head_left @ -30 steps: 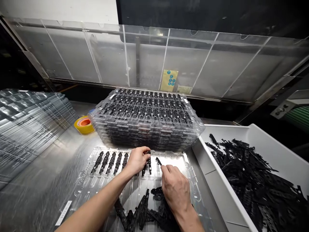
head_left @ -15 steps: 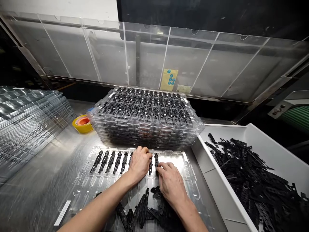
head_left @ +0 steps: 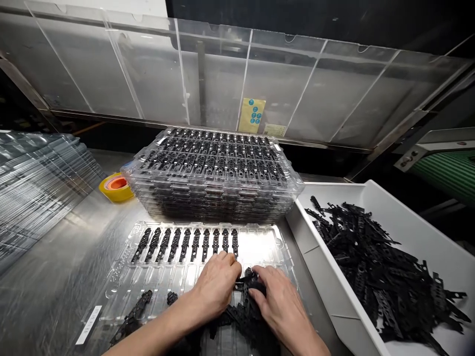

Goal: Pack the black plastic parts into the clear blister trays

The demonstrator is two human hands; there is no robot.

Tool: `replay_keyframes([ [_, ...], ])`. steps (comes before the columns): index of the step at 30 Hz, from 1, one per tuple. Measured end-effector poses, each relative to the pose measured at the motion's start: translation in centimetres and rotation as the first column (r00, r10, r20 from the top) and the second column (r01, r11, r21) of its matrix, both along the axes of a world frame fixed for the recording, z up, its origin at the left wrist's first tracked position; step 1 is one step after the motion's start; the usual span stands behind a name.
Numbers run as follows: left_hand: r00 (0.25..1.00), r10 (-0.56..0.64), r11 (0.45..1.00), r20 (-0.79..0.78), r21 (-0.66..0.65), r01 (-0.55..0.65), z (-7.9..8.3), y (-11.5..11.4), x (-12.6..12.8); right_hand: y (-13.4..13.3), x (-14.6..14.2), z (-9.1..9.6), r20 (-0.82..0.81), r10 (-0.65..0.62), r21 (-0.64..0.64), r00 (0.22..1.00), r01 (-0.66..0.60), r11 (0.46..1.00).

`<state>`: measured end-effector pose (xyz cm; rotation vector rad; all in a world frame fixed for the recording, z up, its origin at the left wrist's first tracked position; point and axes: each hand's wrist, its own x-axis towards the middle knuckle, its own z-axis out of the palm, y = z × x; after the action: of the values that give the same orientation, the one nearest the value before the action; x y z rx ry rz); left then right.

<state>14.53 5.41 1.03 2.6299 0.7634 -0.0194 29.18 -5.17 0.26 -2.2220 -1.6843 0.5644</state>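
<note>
A clear plastic tray (head_left: 267,242) lies flat on the steel table in front of me. Its back row holds several black plastic parts (head_left: 185,244) set in slots. A loose heap of the same black parts (head_left: 245,316) lies on the near part of the tray. My left hand (head_left: 217,284) and my right hand (head_left: 280,306) rest on this heap, fingers curled and pinching parts at its top. Between the two hands a small black part (head_left: 249,278) is gripped by the fingertips.
A stack of filled clear trays (head_left: 215,173) stands just behind the tray. A white bin (head_left: 334,291) full of loose black parts (head_left: 371,267) sits at the right. Empty clear trays (head_left: 37,188) are piled at the left, next to a yellow tape roll (head_left: 115,187). A clear screen (head_left: 230,84) closes the back.
Both hands have drawn back from the tray's back row to the heap of loose parts. The back row holds more parts than a second ago.
</note>
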Motion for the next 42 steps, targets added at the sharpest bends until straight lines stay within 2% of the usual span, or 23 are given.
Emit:
replay_keyframes([
  [2, 1.0, -0.012, 1.0, 0.022, -0.028, 0.013, -0.2, 0.0, 0.2, 0.0, 0.5, 0.5, -0.057, -0.01, 0.026, 0.998, 0.012, 1.0],
  [5, 0.985, 0.023, 0.985, 0.173, -0.175, 0.008, -0.2, 0.6, -0.2, -0.5, 1.3, 1.2, -0.228, 0.023, 0.028, 0.973, -0.018, 0.999],
  [7, 0.949, 0.115, 0.962, 0.294, -0.271, -0.032, 0.0, 1.3, -0.4, -1.1, 1.7, 1.4, -0.296, 0.024, 0.011, 0.955, -0.022, 1.0],
  [9, 0.898, 0.228, 0.934, 0.376, -0.345, -0.093, 0.3, 2.4, -0.3, -1.7, 1.9, 1.3, -0.292, -0.004, 0.019, 0.956, 0.01, 1.0],
  [11, 0.856, 0.291, 0.917, 0.427, -0.381, -0.121, 0.7, 3.7, 0.3, -2.3, 2.0, 1.1, -0.279, -0.024, 0.069, 0.96, 0.044, 0.997],
  [14, 0.884, 0.24, 0.931, 0.4, -0.352, -0.094, 1.1, 5.6, 1.9, -2.9, 2.4, 1.1, -0.323, -0.063, 0.166, 0.944, 0.122, 0.979],
  [18, 0.947, 0.11, 0.953, 0.302, -0.304, -0.014, 0.5, 7.4, 4.7, -3.1, 3.1, 1.6, -0.409, -0.122, 0.174, 0.904, 0.208, 0.962],
  [24, 0.983, 0.031, 0.988, 0.182, -0.154, -0.003, -0.9, 7.8, 7.1, -4.0, 4.1, 1.4, -0.47, -0.158, 0.218, 0.869, 0.287, 0.933],
  [26, 0.986, 0.034, 0.995, 0.165, -0.103, -0.017, -1.1, 7.4, 7.3, -4.0, 4.3, 1.2, -0.457, -0.18, 0.298, 0.871, 0.341, 0.891],
  [28, 0.985, 0.052, 0.997, 0.165, -0.068, -0.041, -1.0, 7.0, 7.2, -3.4, 4.3, 1.4, -0.412, -0.227, 0.404, 0.882, 0.401, 0.822],
  [29, 0.983, 0.062, 0.997, 0.173, -0.06, -0.053, -0.9, 6.8, 7.0, -2.8, 4.2, 1.5, -0.388, -0.245, 0.454, 0.888, 0.416, 0.788],
  [31, 0.977, 0.077, 0.996, 0.201, -0.058, -0.066, -0.4, 6.3, 6.5, -1.3, 3.9, 1.7, -0.353, -0.231, 0.521, 0.907, 0.395, 0.756],
  [32, 0.972, 0.072, 0.995, 0.223, -0.08, -0.055, -0.1, 5.9, 6.2, -0.5, 3.7, 1.7, -0.344, -0.208, 0.539, 0.915, 0.375, 0.754],
  [34, 0.956, 0.047, 0.974, 0.29, -0.226, 0.02, 0.7, 5.3, 5.7, 1.1, 3.4, 1.6, -0.339, -0.168, 0.557, 0.926, 0.341, 0.757],
  [35, 0.945, 0.043, 0.938, 0.325, -0.339, 0.074, 1.0, 5.0, 5.5, 1.7, 3.3, 1.4, -0.34, -0.164, 0.559, 0.926, 0.339, 0.756],
  [37, 0.932, 0.082, 0.816, 0.354, -0.561, 0.141, 1.6, 4.5, 5.1, 2.4, 3.1, 1.0, -0.354, -0.174, 0.565, 0.919, 0.358, 0.743],
  [38, 0.934, 0.111, 0.767, 0.34, -0.627, 0.138, 1.7, 4.4, 4.9, 2.5, 3.0, 0.8, -0.371, -0.18, 0.555, 0.911, 0.373, 0.743],
  [39, 0.939, 0.134, 0.751, 0.316, -0.651, 0.112, 1.7, 4.3, 4.8, 2.4, 3.0, 0.6, -0.392, -0.187, 0.53, 0.901, 0.387, 0.754],
  [40, 0.942, 0.159, 0.759, 0.296, -0.647, 0.075, 1.7, 4.4, 4.7, 2.1, 3.1, 0.4, -0.415, -0.199, 0.485, 0.888, 0.401, 0.777],
  [42, 0.929, 0.21, 0.828, 0.305, -0.56, -0.003, 1.4, 4.8, 4.6, 1.0, 3.4, 0.1, -0.442, -0.239, 0.369, 0.864, 0.418, 0.83],
])
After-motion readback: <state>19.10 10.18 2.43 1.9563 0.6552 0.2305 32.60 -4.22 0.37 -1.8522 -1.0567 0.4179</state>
